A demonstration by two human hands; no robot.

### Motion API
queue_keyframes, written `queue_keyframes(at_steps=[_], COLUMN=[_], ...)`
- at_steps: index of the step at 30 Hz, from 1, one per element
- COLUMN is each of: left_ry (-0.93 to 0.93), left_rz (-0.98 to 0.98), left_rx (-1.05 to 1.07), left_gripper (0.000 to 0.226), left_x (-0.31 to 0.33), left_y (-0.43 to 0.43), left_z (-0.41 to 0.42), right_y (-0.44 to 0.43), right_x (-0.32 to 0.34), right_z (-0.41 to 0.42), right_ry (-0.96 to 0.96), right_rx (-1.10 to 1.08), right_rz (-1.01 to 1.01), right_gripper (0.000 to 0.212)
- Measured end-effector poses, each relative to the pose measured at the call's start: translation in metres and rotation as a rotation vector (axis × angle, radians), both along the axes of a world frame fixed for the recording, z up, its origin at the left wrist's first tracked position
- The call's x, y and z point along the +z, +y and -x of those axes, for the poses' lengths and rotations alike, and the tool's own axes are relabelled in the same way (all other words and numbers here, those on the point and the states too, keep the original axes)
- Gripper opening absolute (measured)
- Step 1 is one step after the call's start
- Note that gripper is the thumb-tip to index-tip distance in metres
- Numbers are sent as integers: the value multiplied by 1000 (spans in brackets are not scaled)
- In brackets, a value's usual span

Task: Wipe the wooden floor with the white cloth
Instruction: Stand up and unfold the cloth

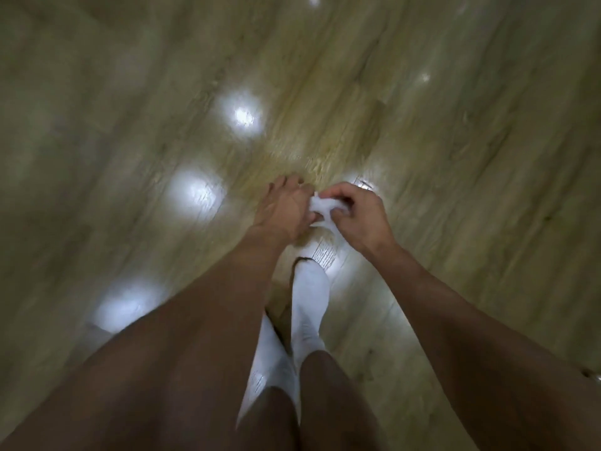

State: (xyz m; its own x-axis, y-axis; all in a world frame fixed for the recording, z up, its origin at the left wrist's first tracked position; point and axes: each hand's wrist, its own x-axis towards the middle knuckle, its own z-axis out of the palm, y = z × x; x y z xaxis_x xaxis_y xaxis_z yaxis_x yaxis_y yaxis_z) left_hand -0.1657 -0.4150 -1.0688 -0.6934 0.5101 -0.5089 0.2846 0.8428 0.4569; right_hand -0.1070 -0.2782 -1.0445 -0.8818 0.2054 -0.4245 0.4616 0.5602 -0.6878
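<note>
A small white cloth (320, 209) is bunched up between my two hands, held in the air above the wooden floor (455, 141). My left hand (286, 209) pinches its left side with thumb and fingers. My right hand (357, 216) has its fingers curled round the right side. Most of the cloth is hidden inside the hands. The view is blurred by motion.
My two feet in white socks (309, 297) stand on the glossy light-brown planks just below the hands. Bright round reflections of ceiling lights (242, 117) lie on the floor to the left and ahead. A small dark object (593, 375) shows at the right edge.
</note>
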Motion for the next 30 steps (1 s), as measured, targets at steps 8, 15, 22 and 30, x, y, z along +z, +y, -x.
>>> queue_keyframes(at_steps=[8, 15, 22, 30], left_ry=[213, 218, 265, 305], left_rz=[-57, -39, -299, -177], left_rx=[61, 164, 347, 255], left_gripper=[32, 33, 38, 49], left_x=[234, 431, 603, 702], left_y=[-39, -89, -129, -160], left_z=[92, 140, 145, 155], right_y=[-5, -30, -46, -79], right_x=[220, 427, 574, 686], right_z=[84, 147, 179, 196], right_ry=[183, 175, 314, 396], right_rx=[259, 279, 401, 580], right_rz=[-281, -237, -477, -373], right_gripper=[22, 13, 16, 17])
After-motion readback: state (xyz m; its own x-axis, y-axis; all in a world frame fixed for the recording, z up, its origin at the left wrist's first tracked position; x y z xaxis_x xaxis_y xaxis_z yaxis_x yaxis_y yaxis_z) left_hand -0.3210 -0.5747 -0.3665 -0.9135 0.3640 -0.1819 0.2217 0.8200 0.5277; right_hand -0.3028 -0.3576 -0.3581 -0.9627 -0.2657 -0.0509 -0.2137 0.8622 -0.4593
